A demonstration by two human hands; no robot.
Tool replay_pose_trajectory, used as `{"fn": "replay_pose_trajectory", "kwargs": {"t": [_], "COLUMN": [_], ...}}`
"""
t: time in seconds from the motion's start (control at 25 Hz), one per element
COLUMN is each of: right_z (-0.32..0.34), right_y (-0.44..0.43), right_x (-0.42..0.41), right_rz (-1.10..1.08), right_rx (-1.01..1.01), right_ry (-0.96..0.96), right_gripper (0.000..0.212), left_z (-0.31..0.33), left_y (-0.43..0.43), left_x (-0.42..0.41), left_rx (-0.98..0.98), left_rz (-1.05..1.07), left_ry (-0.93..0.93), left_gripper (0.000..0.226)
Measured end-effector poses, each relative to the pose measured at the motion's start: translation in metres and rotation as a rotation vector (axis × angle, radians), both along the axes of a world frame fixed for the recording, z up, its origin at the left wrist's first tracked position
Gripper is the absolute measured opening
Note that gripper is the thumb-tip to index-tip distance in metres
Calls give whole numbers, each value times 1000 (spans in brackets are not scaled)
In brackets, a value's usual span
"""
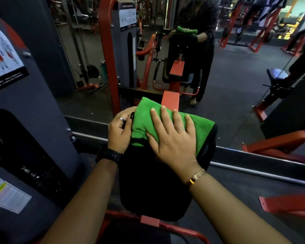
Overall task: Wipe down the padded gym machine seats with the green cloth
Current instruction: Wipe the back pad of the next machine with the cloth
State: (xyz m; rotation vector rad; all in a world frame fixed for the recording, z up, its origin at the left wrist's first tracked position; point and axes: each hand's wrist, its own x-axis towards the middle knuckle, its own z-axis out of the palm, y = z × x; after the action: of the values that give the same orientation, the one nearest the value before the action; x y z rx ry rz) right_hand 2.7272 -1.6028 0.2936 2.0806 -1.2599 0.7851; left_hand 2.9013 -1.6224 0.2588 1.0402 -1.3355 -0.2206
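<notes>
The green cloth is draped over the 12 o'clock end of the black padded seat, folded over its far edge and reaching towards the corner at 2 o'clock. It is judged to be light, soft and limp: it holds no shape of its own and will bunch or slide unless it is kept flat. The nap looks like microfibre, so some drag on the vinyl-like cover is expected. It is best held under a flat palm at its middle, with the loose edges kept tucked.

The right hand is laid flat on the cloth with its fingers straight and spread, so its grip is apart and nothing is clamped; the cloth is pressed, not pinched. The left hand, at 9 o'clock of the cloth, has its fingers curled round the pad's upper left corner, so its grip is closed on the seat, seemingly to steady it. Whether the cloth's edge is also caught there cannot be told.

The pad is judged to be firm but yielding, fixed to the red frame, and smooth enough to be slippery if wet.

No container is made out within reach, so nothing can be said of contents. A mirror stands at 12 o'clock.
</notes>
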Motion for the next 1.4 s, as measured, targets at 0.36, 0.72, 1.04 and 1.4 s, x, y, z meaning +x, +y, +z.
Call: {"fn": "replay_pose_trajectory", "kwargs": {"t": [0.36, 0.72, 1.04, 1.4], "right_z": [-47, -145, -95, -129], "right_y": [19, 39, 14, 31], "right_x": [-47, -85, -68, -73], "right_rz": [-150, -8, -99, -78], "right_rx": [10, 11, -64, -228], "right_ry": [-375, -296, -441, 27], "right_gripper": [64, 60, 64, 64], "left_z": [63, 82, 77, 73], "left_y": [-4, -15, -23, -22], "left_x": [-17, -16, -12, -14], "left_rx": [-63, -61, 8, 0], "left_rz": [-98, -331, -435, -413], "left_ry": [-1157, -1368, -1211, -1178], "left_gripper": [42, 48, 45, 45]}}
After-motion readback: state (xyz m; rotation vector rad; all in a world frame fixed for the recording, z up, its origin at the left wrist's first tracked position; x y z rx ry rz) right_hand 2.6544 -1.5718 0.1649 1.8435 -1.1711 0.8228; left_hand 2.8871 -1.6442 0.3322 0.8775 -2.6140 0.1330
